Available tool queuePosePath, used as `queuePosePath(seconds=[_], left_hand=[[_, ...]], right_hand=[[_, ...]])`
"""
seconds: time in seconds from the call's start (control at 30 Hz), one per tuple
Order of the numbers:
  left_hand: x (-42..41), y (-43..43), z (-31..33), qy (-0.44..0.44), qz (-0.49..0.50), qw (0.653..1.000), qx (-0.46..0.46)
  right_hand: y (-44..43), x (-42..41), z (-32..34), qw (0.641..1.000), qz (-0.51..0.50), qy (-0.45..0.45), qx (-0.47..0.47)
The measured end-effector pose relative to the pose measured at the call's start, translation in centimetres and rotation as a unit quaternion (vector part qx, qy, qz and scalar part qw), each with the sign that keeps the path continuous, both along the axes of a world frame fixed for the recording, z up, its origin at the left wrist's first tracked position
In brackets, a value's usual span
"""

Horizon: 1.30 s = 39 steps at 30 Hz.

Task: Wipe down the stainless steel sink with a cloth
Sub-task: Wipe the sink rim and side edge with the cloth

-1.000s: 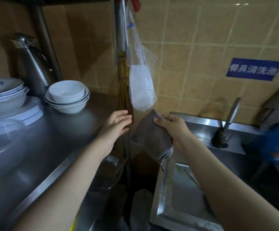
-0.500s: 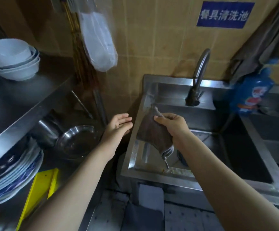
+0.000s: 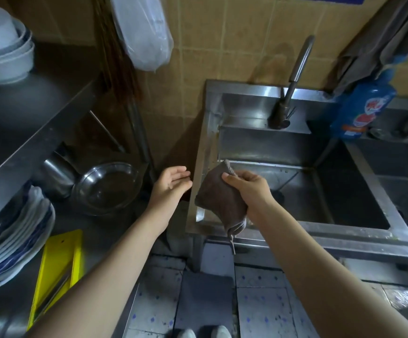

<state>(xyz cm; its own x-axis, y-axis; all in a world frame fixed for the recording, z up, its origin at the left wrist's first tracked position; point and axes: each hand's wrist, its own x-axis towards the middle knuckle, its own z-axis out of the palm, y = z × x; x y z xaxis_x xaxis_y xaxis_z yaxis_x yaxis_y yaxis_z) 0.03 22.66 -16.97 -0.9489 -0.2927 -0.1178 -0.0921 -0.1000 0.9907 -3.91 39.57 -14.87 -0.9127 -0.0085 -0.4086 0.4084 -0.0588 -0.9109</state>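
A stainless steel sink [image 3: 246,91] stands against the tiled wall, with a curved tap [image 3: 293,79] at its back ledge. My right hand [image 3: 249,189] grips a brown-grey cloth [image 3: 216,193] over the sink's front left corner; the cloth hangs down past the front rim. My left hand [image 3: 171,185] hovers just left of the cloth, fingers straight and relaxed, holding nothing.
A blue detergent bottle [image 3: 361,106] stands at the sink's back right, under a hanging grey cloth [image 3: 378,45]. A second basin [image 3: 407,176] lies further right. On the left, a steel shelf unit [image 3: 39,132] carries bowls [image 3: 5,52], plates [image 3: 15,240], a steel bowl [image 3: 105,186] and a yellow tool [image 3: 59,267].
My view has tilted down from the wall and counter to the sink and floor. Both hands keep their pose, the right one still holding the cloth, now over the sink's left corner.
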Motion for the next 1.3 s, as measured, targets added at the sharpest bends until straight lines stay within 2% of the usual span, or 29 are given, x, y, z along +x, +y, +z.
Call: queuePosePath(seconds=[0.2,0.27,0.4,0.57,0.77,0.9,1.03,1.13,1.2,1.3], left_hand=[[0.7,-3.2,-0.4,0.014,-0.018,1.000,0.004],[0.7,-3.8,-0.8,0.017,-0.021,1.000,0.009],[0.5,-3.5,-3.0,-0.019,-0.034,0.999,0.017],[-0.1,-1.8,-6.6,-0.079,-0.070,0.994,0.004],[-1.2,-0.4,-8.6,-0.090,-0.085,0.992,-0.039],[-1.5,0.0,-9.3,-0.097,-0.091,0.990,-0.051],[-1.1,0.0,-9.8,-0.100,-0.085,0.990,-0.053],[-0.9,-0.5,-10.0,-0.098,-0.084,0.990,-0.059],[-0.8,-0.8,-10.1,-0.100,-0.081,0.989,-0.066],[-0.5,-1.1,-10.4,-0.103,-0.078,0.989,-0.068]], right_hand=[[-3.8,1.8,-0.8,0.995,-0.021,0.002,-0.094],[-4.2,1.8,-1.7,0.995,-0.032,0.007,-0.089],[-3.4,1.3,-5.5,0.995,-0.054,0.028,0.077],[-0.2,0.1,-10.2,0.954,-0.062,0.037,0.292],[3.1,-0.7,-11.4,0.900,-0.033,0.086,0.426],[3.4,-1.1,-11.4,0.913,-0.017,0.087,0.399],[2.1,-1.0,-10.9,0.947,0.005,0.067,0.315],[1.0,-0.7,-10.5,0.958,0.047,0.050,0.278],[0.2,-0.2,-10.5,0.961,0.066,0.045,0.264],[-1.1,0.6,-10.8,0.949,0.084,0.060,0.297]])
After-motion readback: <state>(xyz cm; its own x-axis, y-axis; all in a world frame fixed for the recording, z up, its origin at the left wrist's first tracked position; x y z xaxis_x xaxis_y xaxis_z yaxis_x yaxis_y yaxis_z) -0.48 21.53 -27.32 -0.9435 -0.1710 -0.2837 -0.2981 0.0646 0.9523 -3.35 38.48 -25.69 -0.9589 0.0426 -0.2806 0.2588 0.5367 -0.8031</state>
